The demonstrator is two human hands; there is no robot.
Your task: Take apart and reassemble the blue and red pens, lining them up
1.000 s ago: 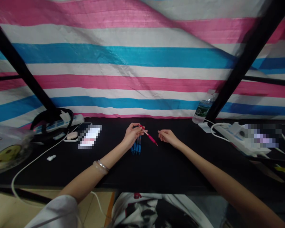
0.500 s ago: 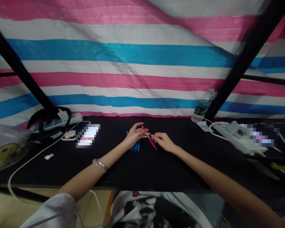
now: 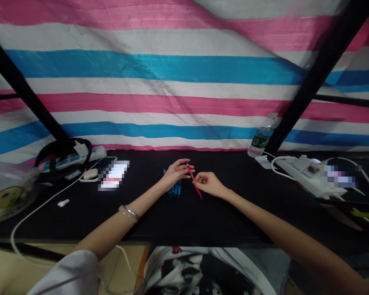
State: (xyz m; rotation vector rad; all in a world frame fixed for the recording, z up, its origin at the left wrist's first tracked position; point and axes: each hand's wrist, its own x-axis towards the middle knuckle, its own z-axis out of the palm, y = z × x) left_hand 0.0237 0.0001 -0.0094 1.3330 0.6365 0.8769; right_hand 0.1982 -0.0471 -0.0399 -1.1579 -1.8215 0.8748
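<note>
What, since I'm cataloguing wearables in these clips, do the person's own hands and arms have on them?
The left hand and right hand wear no gloves. The left wrist carries a shiny silver-coloured bangle and a pale, translucent-looking bangle; a loose white fabric sleeve covers that arm higher up. The right forearm shows no sleeve or bracelet. Rings cannot be made out.

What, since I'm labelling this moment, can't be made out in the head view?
All in the head view:
Blue pens: the left hand covers part of them, so their count is unsure.
Red pen: too small to tell whether the right hand grips it or just touches it.
Lit screen on the left: pixelation hides its content.
Bottle label: its print is too small to read.
Plastic bag: the left edge cuts it off.
</note>
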